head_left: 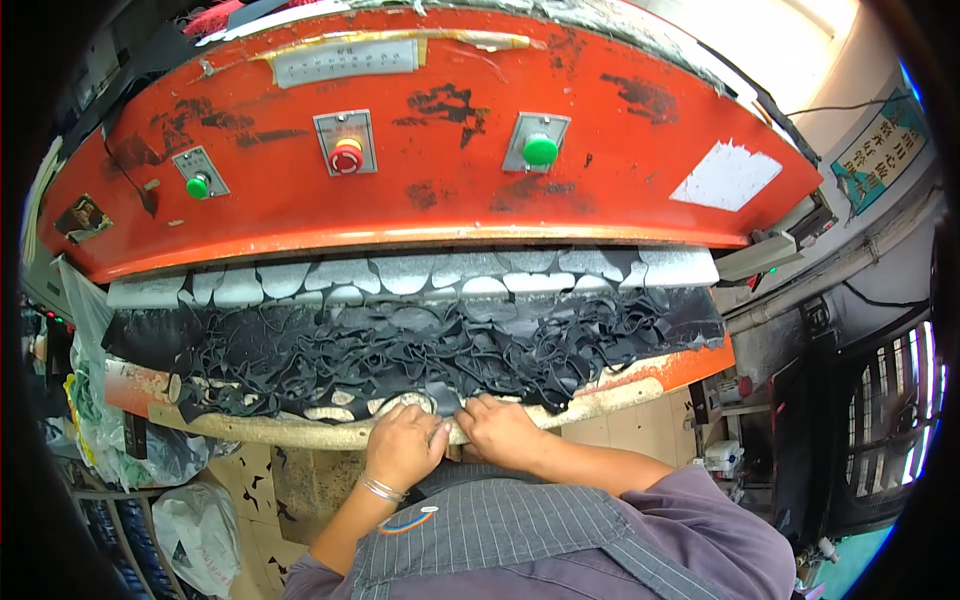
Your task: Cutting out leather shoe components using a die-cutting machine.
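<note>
A tangled heap of black sheet offcuts (pixel 400 350), full of cut-out gaps and curled strips, lies along the bed of a large orange-red press. At the bed's pale, worn front rail (pixel 300 432), my left hand (pixel 408 445) is closed with its fingers curled over the near edge of the offcuts. Close to its right, my right hand (pixel 500 432) is also closed on that edge, knuckles up. A dark flap of the material shows between the two hands. My fingertips are partly hidden.
Behind the heap runs a pale board (pixel 420 275) with black cut shapes over it. Above it, the press's orange-red front (pixel 440 200) carries two green buttons and a red stop button (pixel 346 156). Plastic bags (pixel 195 535) stand at lower left; dark scraps dot the tiled floor.
</note>
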The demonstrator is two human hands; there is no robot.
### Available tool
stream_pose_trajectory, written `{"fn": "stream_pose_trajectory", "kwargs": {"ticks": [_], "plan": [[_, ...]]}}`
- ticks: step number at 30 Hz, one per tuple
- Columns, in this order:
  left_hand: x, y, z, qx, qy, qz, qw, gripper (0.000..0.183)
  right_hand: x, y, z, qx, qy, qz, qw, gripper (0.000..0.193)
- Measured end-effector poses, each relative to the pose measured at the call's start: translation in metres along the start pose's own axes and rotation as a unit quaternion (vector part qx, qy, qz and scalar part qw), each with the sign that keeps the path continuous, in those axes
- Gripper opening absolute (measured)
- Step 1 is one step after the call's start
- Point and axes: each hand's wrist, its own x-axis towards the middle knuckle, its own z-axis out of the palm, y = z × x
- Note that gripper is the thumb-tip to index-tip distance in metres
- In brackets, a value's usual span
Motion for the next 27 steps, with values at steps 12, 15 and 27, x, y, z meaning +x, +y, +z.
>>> {"fn": "stream_pose_trajectory", "kwargs": {"ticks": [12,15,27], "plan": [[0.017,-0.006,-0.004,-0.025,-0.036,-0.024,0.999,0.024,0.154,0.144,-0.077,-0.127,0.065,-0.118,0.983,0.013],[0.054,-0.007,-0.025,-0.049,-0.174,-0.093,0.979,0.021,0.219,0.204,-0.061,-0.156,0.084,-0.183,0.967,0.015],[0.247,-0.024,0.026,-0.195,0.101,-0.109,0.969,0.045,0.143,0.306,-0.101,0.089,0.142,0.344,0.924,0.043]]}}
